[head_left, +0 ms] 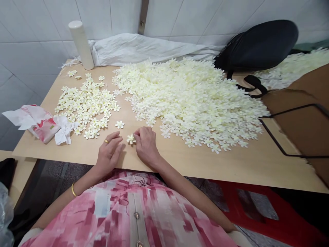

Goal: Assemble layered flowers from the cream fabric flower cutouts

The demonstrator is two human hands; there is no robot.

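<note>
Between my hands, close to the table's near edge, is a small white artificial flower [131, 139] with a yellowish middle. My right hand [147, 144] pinches it at its right side with thumb and finger. My left hand [110, 151], a ring on one finger, rests at the table with fingers loosely bent and apart, holding nothing I can see. Just beyond it lies a single loose flower [119, 124]. A large heap of the same flowers [185, 96] spreads to the right, and a smaller scattered pile [88, 103] lies at the left.
On the left are a torn tissue pack [42, 125] and a whitish cylinder [81, 46]. White cloth [144, 49] runs along the tiled wall. A black bag [259, 44] stands behind the heap. Cardboard [303, 99] and a black metal frame [280, 147] occupy the right.
</note>
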